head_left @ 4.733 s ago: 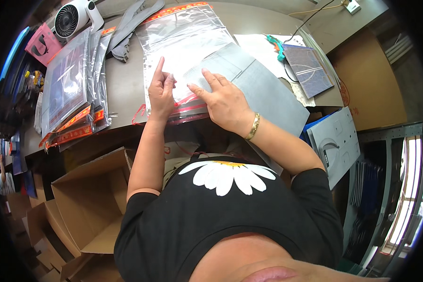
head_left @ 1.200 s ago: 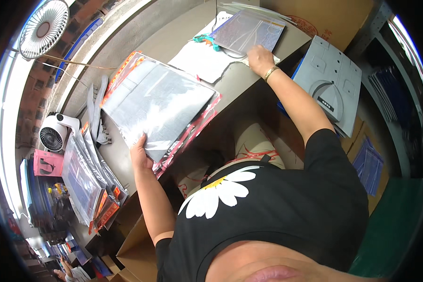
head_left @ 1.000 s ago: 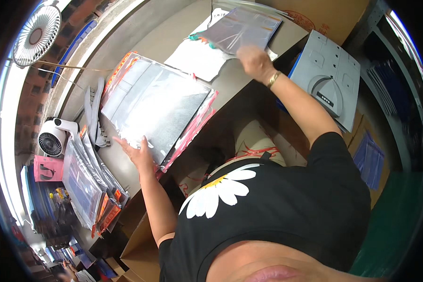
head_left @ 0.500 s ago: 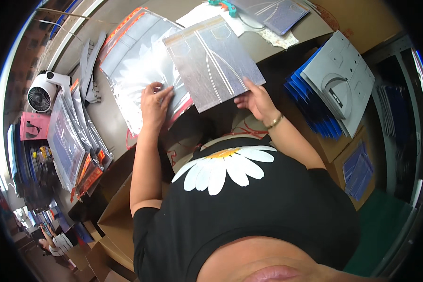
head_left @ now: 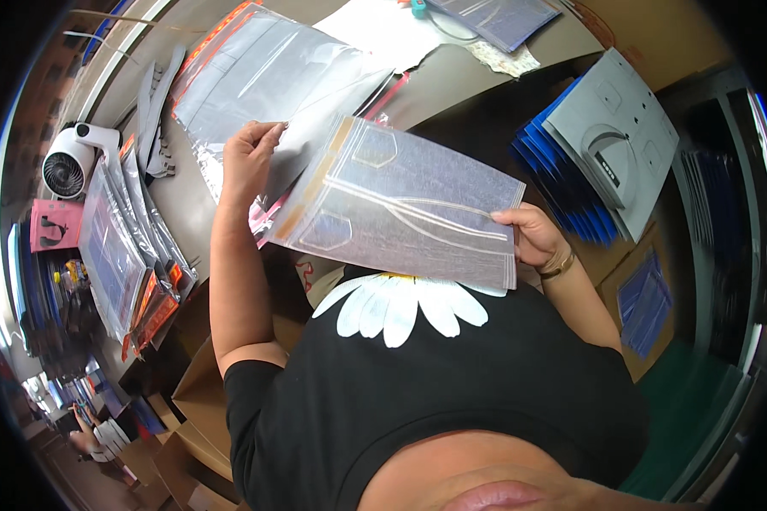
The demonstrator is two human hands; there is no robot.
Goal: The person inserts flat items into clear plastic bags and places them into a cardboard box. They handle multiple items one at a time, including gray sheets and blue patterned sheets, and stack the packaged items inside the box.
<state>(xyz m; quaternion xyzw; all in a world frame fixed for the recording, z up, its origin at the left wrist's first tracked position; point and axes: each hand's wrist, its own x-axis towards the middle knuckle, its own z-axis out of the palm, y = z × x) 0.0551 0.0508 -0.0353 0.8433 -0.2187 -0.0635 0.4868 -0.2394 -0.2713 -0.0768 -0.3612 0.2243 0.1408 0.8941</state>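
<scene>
1. The right hand (head_left: 539,238) is gripping a blue-grey rectangular panel with printed pockets, pale curved lines and a tan band (head_left: 435,192); the thumb is pressing on its right end, the fingers lying mostly hidden beneath.
2. This panel is slanting in front of the person's chest, its tan-banded end pointing left, toward the left hand (head_left: 245,166).
3. The left hand is pinching, thumb and fingertips together, at the near edge of a clear plastic bag (head_left: 341,60), beside the tan band but apart from it.
4. The bag is lying on the far side of the panel, with a grey sheet showing through and orange-red trim at its far left end.
5. The panel is hiding part of the bag's near side; whether they are touching is impossible to judge.
6. Left of the bag, grey curved strips (head_left: 155,115), a white round fan (head_left: 64,175) and a bundle of plastic-wrapped panels (head_left: 115,243) are crowding the grey table (head_left: 460,89).
7. Far right, white paper (head_left: 371,32) is lying beside another blue panel (head_left: 498,19); nearer, blue folded pieces are standing under a pale grey board (head_left: 601,128).
</scene>
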